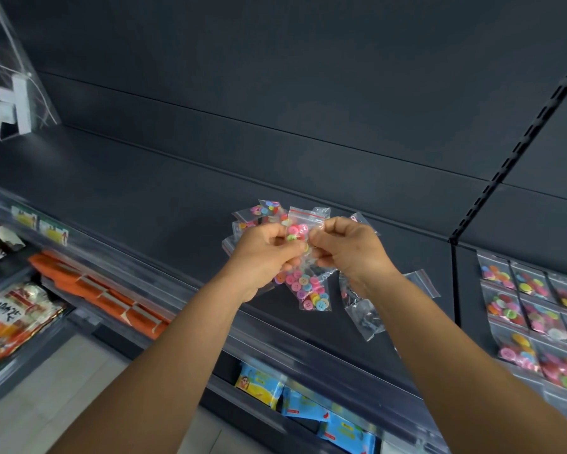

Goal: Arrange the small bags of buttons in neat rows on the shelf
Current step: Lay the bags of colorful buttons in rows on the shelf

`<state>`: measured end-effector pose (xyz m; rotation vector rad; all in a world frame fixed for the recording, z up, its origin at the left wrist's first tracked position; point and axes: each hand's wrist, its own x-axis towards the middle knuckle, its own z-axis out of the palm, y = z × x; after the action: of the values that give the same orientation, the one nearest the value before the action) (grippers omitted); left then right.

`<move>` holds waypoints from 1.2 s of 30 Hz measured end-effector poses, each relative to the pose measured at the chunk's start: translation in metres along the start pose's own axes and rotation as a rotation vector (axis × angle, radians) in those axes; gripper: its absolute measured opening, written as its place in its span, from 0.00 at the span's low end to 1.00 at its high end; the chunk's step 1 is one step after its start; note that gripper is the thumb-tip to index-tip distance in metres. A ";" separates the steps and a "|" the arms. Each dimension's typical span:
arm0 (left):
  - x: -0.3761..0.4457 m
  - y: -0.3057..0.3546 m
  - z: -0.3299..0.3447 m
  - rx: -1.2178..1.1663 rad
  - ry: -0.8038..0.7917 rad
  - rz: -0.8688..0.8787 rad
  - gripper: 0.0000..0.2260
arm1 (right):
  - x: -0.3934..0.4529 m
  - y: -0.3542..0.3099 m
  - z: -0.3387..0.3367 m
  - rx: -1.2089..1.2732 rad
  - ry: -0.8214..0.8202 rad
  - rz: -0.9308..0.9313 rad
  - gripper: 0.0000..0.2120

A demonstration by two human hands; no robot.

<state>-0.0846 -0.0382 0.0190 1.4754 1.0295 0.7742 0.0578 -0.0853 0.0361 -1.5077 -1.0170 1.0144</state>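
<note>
The person's left hand [265,253] and right hand [344,249] meet knuckle to knuckle above the dark grey metal shelf [144,191], both with fingers curled tight around a bunch of small clear zip bags of coloured buttons [303,257]. How many bags the bunch holds cannot be told, since the fingers and the overlapping plastic hide most of them; the fingertips themselves are tucked out of sight. One bag with a red seal strip stands up between the two hands, and another full of pink, yellow and blue buttons hangs just below them. A clear bag of dark pieces [362,314] dangles under the right wrist; its contents are too blurred to name.

Well to the right of the right hand, past the shelf's upright divider [452,244], more button bags laid in rows [534,309] lie flat, cut off by the frame edge. To the left of the left hand the shelf top runs bare and wide as far as a clear plastic panel with white parts [13,93]. Below both forearms runs the shelf's clear front lip, with blue packets [308,404] and orange packs [89,283] on the lower tier.
</note>
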 end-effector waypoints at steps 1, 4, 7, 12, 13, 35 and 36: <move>0.001 -0.001 -0.001 0.022 0.014 0.009 0.03 | 0.000 0.001 0.001 -0.053 0.021 -0.011 0.08; 0.002 -0.002 -0.004 0.060 0.018 0.013 0.03 | 0.001 0.003 0.006 -0.089 0.033 -0.025 0.08; 0.001 -0.001 -0.004 0.034 -0.052 -0.002 0.08 | 0.001 0.001 0.008 -0.042 -0.007 -0.023 0.07; 0.002 -0.001 -0.007 0.130 -0.062 -0.025 0.10 | 0.002 0.004 0.009 0.001 0.001 0.000 0.09; 0.002 -0.002 -0.006 0.130 -0.060 -0.028 0.10 | 0.001 0.004 0.010 0.011 0.003 0.002 0.10; 0.000 -0.015 -0.016 0.042 0.240 -0.083 0.05 | -0.003 0.030 0.015 -0.992 -0.033 -0.033 0.16; 0.000 -0.015 -0.016 0.051 0.240 -0.090 0.05 | -0.003 0.030 0.016 -0.986 -0.026 -0.015 0.17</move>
<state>-0.1015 -0.0316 0.0070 1.3914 1.2962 0.8807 0.0450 -0.0875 0.0043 -2.2478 -1.6721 0.5034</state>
